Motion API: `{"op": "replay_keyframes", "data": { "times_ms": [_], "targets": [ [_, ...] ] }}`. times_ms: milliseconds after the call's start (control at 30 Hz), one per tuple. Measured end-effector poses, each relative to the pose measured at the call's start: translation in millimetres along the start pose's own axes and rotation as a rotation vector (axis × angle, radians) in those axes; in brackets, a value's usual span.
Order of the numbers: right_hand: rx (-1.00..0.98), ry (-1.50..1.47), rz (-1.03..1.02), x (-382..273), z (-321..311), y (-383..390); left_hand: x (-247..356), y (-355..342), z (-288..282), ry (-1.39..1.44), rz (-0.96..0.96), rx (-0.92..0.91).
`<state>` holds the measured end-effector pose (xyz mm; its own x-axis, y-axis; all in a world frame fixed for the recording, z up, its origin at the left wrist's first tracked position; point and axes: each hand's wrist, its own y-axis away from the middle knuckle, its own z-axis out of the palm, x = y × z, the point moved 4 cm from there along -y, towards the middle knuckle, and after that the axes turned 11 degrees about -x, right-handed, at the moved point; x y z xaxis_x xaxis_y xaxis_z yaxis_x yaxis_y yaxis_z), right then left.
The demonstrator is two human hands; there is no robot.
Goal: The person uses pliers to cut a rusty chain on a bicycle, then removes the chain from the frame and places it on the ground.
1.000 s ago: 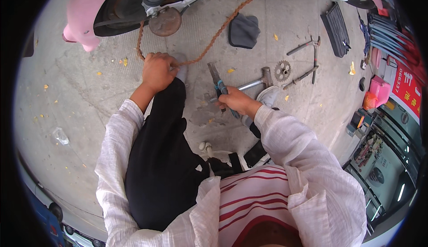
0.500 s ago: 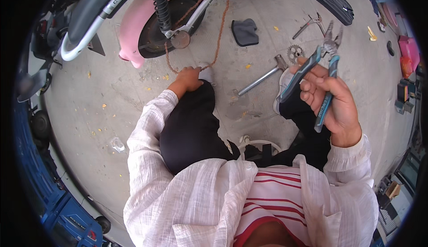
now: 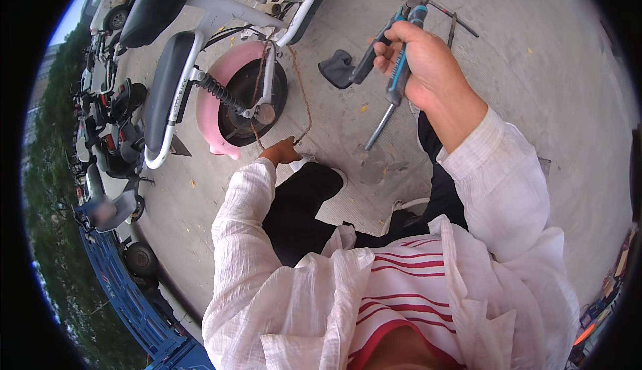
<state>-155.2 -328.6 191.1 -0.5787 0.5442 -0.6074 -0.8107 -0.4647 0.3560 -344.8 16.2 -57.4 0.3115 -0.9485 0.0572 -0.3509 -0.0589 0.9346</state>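
My left hand (image 3: pixel 281 151) is closed on the lower end of a rusty chain (image 3: pixel 306 99), which hangs in a loop beside the rear wheel (image 3: pixel 271 112) of a white electric bike (image 3: pixel 221 9). In my right hand (image 3: pixel 428 66) is a pair of pliers (image 3: pixel 394 69) with blue and black handles. Their metal jaws point away from me, and the handles are spread. The pliers are apart from the chain. Below them, a hammer's metal handle (image 3: pixel 380 128) shows on the ground; its head is hidden.
A pink fender (image 3: pixel 210 112) surrounds part of the wheel, by a coil spring (image 3: pixel 221 92). A dark grey pad (image 3: pixel 336 70) and a thin metal tool (image 3: pixel 453 19) lie on the concrete. Parked scooters (image 3: pixel 117 119) and a blue truck bed (image 3: pixel 127 310) stand at the left.
The view has swung toward the left, showing more of the bike and scooters. My right hand has carried the pliers forward and toward the bike. My left hand still grips the chain.
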Motion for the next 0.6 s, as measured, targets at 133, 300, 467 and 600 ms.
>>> {"op": "replay_keyframes", "data": {
  "times_ms": [133,300,467,600],
  "targets": [
    [-0.012,-0.023,-0.062,-1.8,18.8,-16.2,-4.3,-5.1,13.3,0.018,-0.026,0.142],
    [-0.002,-0.028,-0.047,2.4,28.9,-30.7,5.1,-2.2,30.4,0.147,-0.068,0.394],
    [0.026,0.001,-0.080,4.7,26.4,-44.9,11.8,-3.2,40.0,0.204,-0.177,0.451],
    [0.026,-0.016,-0.021,12.4,9.6,-76.4,14.7,-6.5,37.7,0.248,-0.181,0.501]
  ]
}}
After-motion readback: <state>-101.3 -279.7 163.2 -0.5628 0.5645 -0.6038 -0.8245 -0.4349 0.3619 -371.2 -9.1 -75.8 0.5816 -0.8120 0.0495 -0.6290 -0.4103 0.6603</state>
